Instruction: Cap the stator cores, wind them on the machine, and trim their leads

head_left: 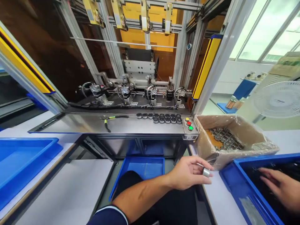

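My left hand [186, 173] is stretched across to the right, closed around a small silver metal cylinder [206, 172] that sits between thumb and fingers. At the right edge, my right hand [281, 186] is over the blue bin [239, 184], its fingers and thumb apart. Dark parts lie in that bin, too dim to make out. Close beyond my left hand stands a plastic-lined cardboard box [206, 147] with many ring-shaped metal parts [225, 139] inside.
Ahead, a metal ledge [77, 123] carries green-and-black pliers [109, 122] and rows of round black-and-silver parts [167, 118]. Yellow, red and green buttons [188, 123] are at its right end. Machine fixtures [150, 92] stand behind. Blue trays [25, 153] lie left and below; a fan [278, 100] is right.
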Demonstrator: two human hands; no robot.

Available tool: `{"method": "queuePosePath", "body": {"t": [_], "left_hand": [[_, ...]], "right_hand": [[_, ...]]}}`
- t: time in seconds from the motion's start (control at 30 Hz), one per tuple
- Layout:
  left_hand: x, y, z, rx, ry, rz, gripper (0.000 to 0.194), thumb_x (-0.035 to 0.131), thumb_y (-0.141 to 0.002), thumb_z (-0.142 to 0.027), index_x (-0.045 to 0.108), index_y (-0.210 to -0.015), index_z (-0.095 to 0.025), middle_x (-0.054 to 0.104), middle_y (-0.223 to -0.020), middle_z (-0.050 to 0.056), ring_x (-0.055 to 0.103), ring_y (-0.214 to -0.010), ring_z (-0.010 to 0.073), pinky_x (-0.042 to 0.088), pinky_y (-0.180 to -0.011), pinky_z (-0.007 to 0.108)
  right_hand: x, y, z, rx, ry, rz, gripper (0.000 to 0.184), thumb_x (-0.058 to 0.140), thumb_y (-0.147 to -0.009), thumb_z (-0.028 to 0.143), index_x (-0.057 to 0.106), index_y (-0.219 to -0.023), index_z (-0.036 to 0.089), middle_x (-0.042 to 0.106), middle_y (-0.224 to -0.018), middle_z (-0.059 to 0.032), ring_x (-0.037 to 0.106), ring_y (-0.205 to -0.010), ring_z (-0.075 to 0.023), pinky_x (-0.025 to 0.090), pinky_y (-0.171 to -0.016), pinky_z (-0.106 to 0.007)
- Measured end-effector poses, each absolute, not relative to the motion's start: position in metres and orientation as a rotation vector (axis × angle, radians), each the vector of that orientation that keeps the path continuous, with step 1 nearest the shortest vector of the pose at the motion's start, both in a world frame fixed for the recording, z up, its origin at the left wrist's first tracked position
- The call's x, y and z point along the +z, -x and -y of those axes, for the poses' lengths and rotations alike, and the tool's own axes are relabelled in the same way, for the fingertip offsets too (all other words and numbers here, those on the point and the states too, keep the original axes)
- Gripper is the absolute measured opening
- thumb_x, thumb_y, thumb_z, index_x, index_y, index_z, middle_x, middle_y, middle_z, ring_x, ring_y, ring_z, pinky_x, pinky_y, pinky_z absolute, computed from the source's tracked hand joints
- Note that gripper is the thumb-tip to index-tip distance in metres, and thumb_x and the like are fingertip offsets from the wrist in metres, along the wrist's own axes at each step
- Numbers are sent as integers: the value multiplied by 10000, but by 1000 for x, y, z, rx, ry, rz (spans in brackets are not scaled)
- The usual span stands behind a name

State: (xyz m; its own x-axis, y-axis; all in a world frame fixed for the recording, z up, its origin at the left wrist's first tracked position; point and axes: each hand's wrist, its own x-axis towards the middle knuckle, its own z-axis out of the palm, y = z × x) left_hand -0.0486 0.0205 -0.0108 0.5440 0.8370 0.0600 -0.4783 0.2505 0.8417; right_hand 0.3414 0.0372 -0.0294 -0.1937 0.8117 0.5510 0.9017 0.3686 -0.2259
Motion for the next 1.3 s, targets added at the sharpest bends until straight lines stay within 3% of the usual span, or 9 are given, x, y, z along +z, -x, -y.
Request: {"method": "queuePosePath", "body": {"t": [0.1, 0.2, 0.27, 0.43, 0.57, 0.7, 1.0, 1.3], "left_hand": [[0, 59, -15, 995, -1009, -452, 573, 941, -536, -248, 684, -1035, -134, 727, -1071, 116, 705, -971, 184, 541, -943, 355], [6, 62, -11, 1008, -1079, -487, 570, 928, -565, -266, 700, -1068, -127, 725, -1138, 147, 705, -1004, 202, 544, -962, 357], [6, 61, -10, 982, -1105, -496, 568, 920, -584, -297, 710, -1083, -127, 733, -1117, 144, 714, -974, 203, 559, -932, 350], [0, 51, -7, 846, -1032, -433, 611, 914, -603, -272, 705, -1162, -139, 747, -969, 91, 722, -868, 166, 571, -875, 325], [-4, 38, -5, 784, -958, -416, 707, 951, -515, -294, 709, -1161, -139, 742, -935, 71, 702, -809, 146, 570, -840, 320], [-4, 31, -4, 815, -1009, -457, 723, 943, -523, -359, 712, -1163, -115, 732, -886, 71, 681, -765, 133, 559, -815, 316], [-6, 38, -4, 874, -1055, -440, 631, 907, -614, -289, 697, -1184, -121, 765, -990, 109, 743, -915, 234, 578, -932, 415], [-8, 40, -5, 836, -893, -405, 612, 924, -565, -199, 719, -1138, -137, 777, -956, 71, 748, -917, 225, 586, -927, 406]], "right_hand": [[24, -287, -29, -405, 1481, 2033, 400, 446, -945, 600, 695, -934, 287, 747, -854, -70, 717, -676, -264, 549, -570, -397], [57, -217, -11, -289, 1312, 2028, 203, 576, -947, 403, 682, -1025, 249, 728, -950, -42, 706, -836, -209, 564, -788, -351], [59, -180, 3, -165, 1133, 2001, 115, 621, -926, 263, 666, -1027, 231, 682, -992, -43, 670, -896, -173, 543, -811, -302], [34, -151, 31, 151, 897, 2083, 261, 613, -888, 57, 602, -1115, 187, 644, -988, -55, 633, -954, -143, 532, -840, -252], [27, -155, 34, 226, 873, 2085, 292, 596, -886, 22, 596, -1134, 178, 619, -1011, -70, 617, -986, -150, 533, -841, -267], [32, -156, 32, 159, 891, 2082, 316, 585, -880, 2, 608, -1143, 175, 594, -1021, -76, 603, -968, -150, 522, -803, -263], [29, -160, 35, 149, 890, 2179, 513, 643, -835, 42, 528, -1314, 185, 593, -1139, -116, 604, -1072, -228, 538, -894, -352], [24, -164, 30, -44, 818, 2277, 602, 651, -852, 33, 494, -1414, 183, 604, -1129, -128, 606, -1034, -218, 553, -857, -361]]}}
